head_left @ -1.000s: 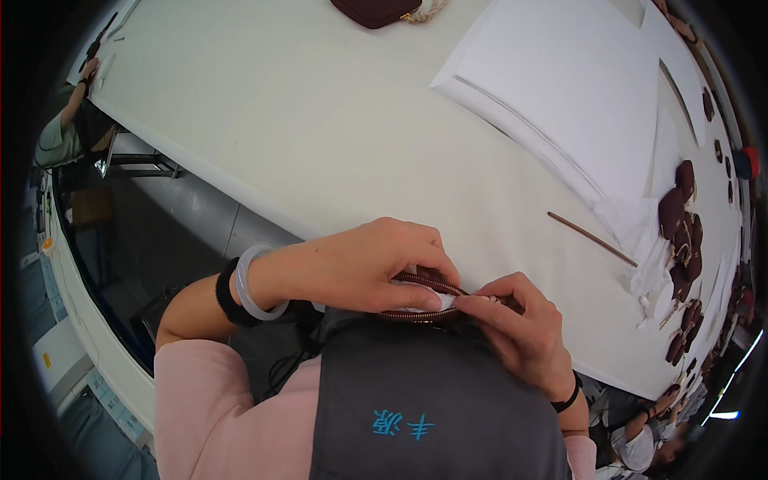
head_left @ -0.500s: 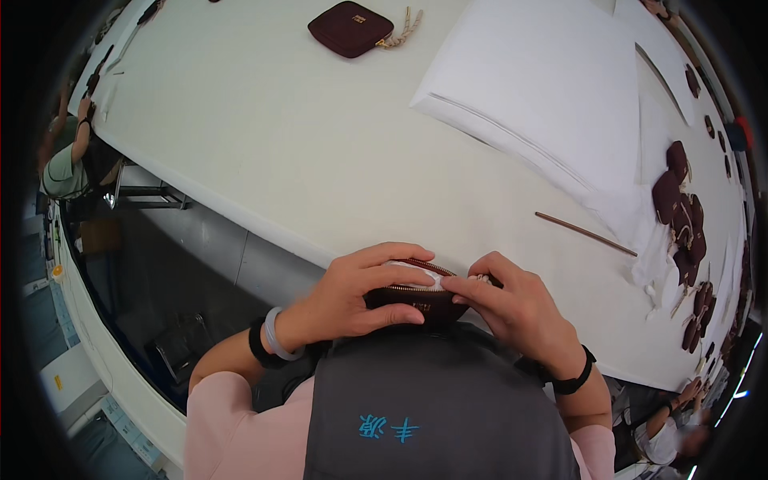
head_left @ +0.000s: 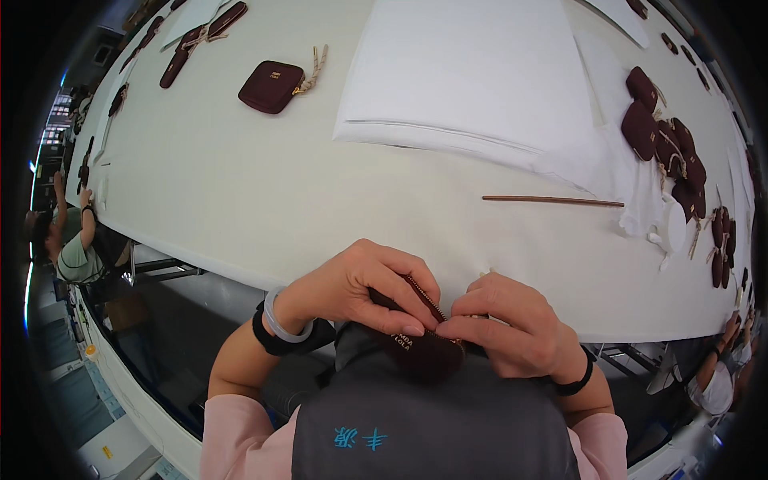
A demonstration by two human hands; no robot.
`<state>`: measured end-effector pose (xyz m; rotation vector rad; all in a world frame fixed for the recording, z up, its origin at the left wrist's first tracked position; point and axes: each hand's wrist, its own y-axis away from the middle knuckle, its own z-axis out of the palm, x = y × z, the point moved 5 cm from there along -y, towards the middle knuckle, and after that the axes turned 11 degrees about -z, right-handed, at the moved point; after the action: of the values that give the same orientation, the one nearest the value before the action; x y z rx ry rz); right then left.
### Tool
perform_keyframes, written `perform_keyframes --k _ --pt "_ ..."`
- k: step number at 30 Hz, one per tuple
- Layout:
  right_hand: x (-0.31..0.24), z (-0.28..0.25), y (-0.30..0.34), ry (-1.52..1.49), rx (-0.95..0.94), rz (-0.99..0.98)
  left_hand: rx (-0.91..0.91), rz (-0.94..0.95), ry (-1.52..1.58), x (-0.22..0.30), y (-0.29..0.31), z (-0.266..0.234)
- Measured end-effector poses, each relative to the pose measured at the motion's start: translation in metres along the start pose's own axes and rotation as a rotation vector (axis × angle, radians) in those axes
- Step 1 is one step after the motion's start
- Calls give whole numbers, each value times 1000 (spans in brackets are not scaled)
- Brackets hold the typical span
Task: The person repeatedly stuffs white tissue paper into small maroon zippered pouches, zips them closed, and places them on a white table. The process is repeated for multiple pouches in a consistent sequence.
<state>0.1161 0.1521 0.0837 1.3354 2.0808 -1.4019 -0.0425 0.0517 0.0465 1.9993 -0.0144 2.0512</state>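
A dark maroon zip pouch (head_left: 428, 362) rests against my grey apron at the table's near edge, tilted, its brass zipper (head_left: 426, 299) facing up. My left hand (head_left: 360, 286) grips the pouch's left side, fingers over the far side and thumb on the near face. At the zipper's right end my right hand (head_left: 512, 322) is closed, thumb and index finger pinched together there. Those fingers hide the zipper pull, and I cannot make out how far the zipper is closed. A bit of beige cord shows behind the right hand.
A similar pouch (head_left: 272, 86) with a braided cord lies farther up the table. White sheets (head_left: 464, 80) are stacked at the back, with a thin brown stick (head_left: 552, 201) before them. Several maroon pouches (head_left: 640, 128) are heaped at right. Other people work at both sides.
The pouch's mouth, earlier spread with white material showing inside, is now drawn together. My left hand has shifted its grip and the pouch has tilted. The view has turned.
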Motion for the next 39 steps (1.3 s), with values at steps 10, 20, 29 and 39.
perform_keyframes --k 10,20,29,39 --pt "-19 -23 14 -36 141 -85 22 -329 616 14 -7 26" --pt "-29 -26 7 70 272 -50 -28 -271 137 50 -14 24" --pt "-12 -16 -5 116 254 -56 -19 -327 -220 76 -10 8" --pt "-12 -10 13 75 111 -10 -100 -311 266 38 8 26"
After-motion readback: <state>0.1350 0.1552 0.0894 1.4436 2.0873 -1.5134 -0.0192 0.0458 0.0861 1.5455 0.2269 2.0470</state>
